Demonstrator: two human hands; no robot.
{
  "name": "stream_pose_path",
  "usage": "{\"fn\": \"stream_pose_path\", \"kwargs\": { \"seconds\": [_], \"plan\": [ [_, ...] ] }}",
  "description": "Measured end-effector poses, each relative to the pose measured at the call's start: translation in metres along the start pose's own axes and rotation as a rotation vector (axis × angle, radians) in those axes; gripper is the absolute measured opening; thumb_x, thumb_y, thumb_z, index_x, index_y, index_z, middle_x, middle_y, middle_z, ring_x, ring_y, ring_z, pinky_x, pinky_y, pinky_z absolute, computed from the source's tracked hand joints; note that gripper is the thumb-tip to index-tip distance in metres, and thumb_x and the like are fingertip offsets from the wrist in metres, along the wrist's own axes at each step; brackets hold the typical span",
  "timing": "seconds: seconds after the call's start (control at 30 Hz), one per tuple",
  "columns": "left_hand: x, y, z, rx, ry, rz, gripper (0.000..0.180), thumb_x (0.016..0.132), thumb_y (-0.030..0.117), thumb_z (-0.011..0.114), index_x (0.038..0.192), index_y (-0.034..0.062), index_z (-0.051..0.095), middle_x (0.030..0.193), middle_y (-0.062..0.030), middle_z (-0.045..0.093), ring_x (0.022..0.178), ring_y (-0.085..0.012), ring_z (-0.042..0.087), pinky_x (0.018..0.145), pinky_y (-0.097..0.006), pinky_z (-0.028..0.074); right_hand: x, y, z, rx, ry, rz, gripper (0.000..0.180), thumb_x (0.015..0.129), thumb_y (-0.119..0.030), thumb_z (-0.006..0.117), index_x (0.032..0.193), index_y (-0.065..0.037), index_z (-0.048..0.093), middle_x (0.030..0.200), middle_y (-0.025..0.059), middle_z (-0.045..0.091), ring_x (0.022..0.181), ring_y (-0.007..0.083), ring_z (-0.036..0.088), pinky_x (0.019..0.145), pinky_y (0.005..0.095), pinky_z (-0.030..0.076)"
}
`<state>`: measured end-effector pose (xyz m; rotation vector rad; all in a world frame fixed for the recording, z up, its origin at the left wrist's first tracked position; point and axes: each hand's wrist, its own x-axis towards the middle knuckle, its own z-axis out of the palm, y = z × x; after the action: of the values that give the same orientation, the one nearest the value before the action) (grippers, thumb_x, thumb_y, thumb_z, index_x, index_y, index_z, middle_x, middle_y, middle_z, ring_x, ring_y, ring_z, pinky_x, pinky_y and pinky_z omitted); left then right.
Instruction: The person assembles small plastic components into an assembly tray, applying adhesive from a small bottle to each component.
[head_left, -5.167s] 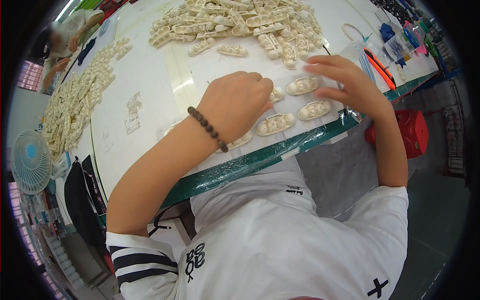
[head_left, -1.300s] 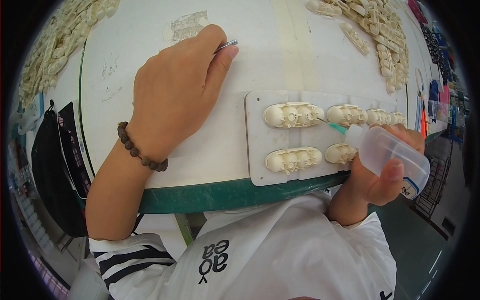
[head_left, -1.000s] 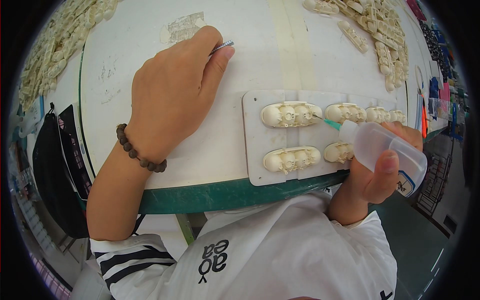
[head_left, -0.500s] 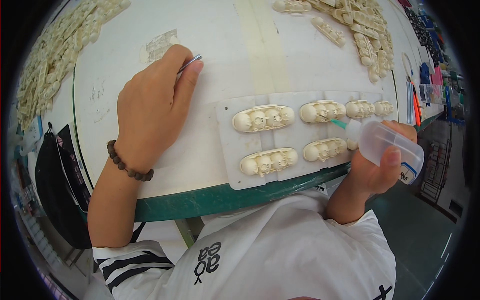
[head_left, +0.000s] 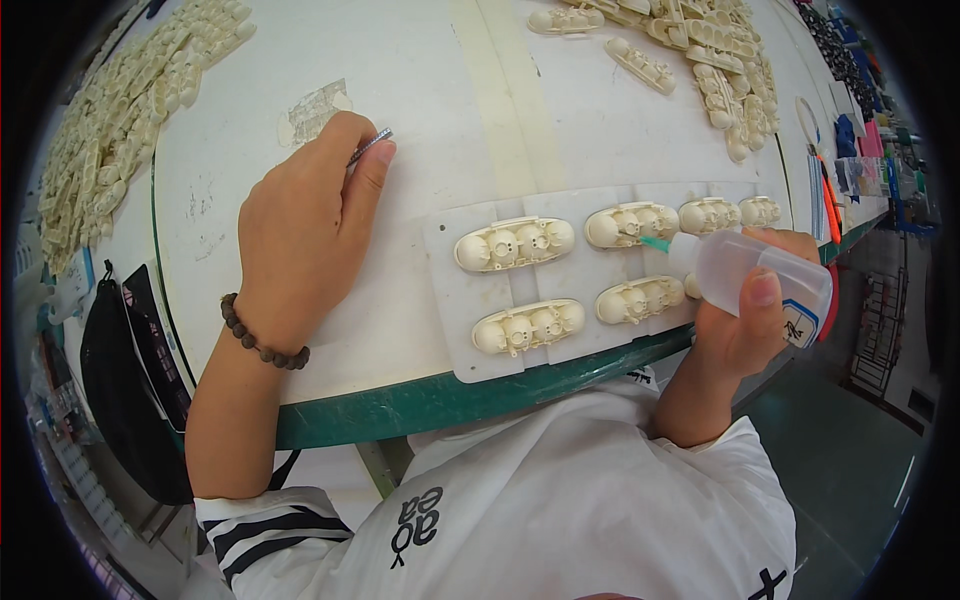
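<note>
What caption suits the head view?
Right hand holds a translucent plastic bottle, green tip toward cream oval plastic parts on a pale flat board.

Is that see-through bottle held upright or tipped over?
Tipped: the translucent bottle leans well over in the right hand, its side showing and its green nozzle pointing left toward a cream part.

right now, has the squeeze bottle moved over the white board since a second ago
Yes, to the right: against the white board, the squeeze bottle has shifted, its green tip going from the upper row's leftmost cream part to the next one.
</note>
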<state>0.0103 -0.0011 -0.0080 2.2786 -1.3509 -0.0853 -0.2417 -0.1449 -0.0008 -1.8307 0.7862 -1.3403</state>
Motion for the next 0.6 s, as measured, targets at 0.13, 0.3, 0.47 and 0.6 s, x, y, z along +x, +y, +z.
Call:
{"fn": "stream_pose_path", "kwargs": {
  "seconds": [0.13, 0.3, 0.47, 0.6],
  "plan": [
    [0.001, 0.000, -0.002, -0.001, -0.008, 0.001, 0.018, 0.096, 0.025, 0.054, 0.092, 0.0079, 0.057, 0.070, -0.0089, 0.062, 0.061, -0.0270, 0.060, 0.054, -0.036, 0.044, 0.000, -0.002, -0.005, 0.181, 0.013, 0.048, 0.045, 0.075, -0.035, 0.074, 0.095, 0.002, 0.058, 0.083, 0.0068, 0.057, 0.073, 0.0122, 0.055, 0.065, 0.0243, 0.045],
    [0.000, 0.001, -0.003, -0.006, -0.007, 0.006, 0.018, 0.096, 0.025, 0.054, 0.092, 0.0078, 0.057, 0.069, -0.0094, 0.062, 0.060, -0.0272, 0.060, 0.054, -0.036, 0.044, 0.004, 0.011, -0.020, 0.105, 0.174, -0.095, 0.040, 0.076, -0.032, 0.063, 0.092, 0.004, 0.058, 0.081, 0.0098, 0.056, 0.077, 0.0162, 0.056, 0.069, 0.0273, 0.044],
    [0.001, 0.000, -0.002, -0.017, -0.019, -0.009, 0.018, 0.096, 0.025, 0.054, 0.094, 0.0075, 0.058, 0.067, -0.0103, 0.061, 0.061, -0.0281, 0.060, 0.054, -0.036, 0.044, 0.006, 0.010, -0.020, -0.013, 0.096, -0.146, 0.042, 0.075, -0.032, 0.072, 0.094, 0.002, 0.059, 0.083, 0.0071, 0.056, 0.072, 0.0131, 0.055, 0.064, 0.0237, 0.045],
    [0.001, 0.001, -0.002, -0.023, -0.013, -0.017, 0.018, 0.096, 0.025, 0.054, 0.095, 0.0075, 0.058, 0.067, -0.0105, 0.061, 0.061, -0.0286, 0.060, 0.054, -0.036, 0.044, 0.005, 0.008, -0.019, -0.102, 0.081, -0.127, 0.042, 0.074, -0.033, 0.075, 0.094, 0.001, 0.060, 0.082, 0.0058, 0.058, 0.072, 0.0117, 0.055, 0.064, 0.0223, 0.044]
  ]
}}
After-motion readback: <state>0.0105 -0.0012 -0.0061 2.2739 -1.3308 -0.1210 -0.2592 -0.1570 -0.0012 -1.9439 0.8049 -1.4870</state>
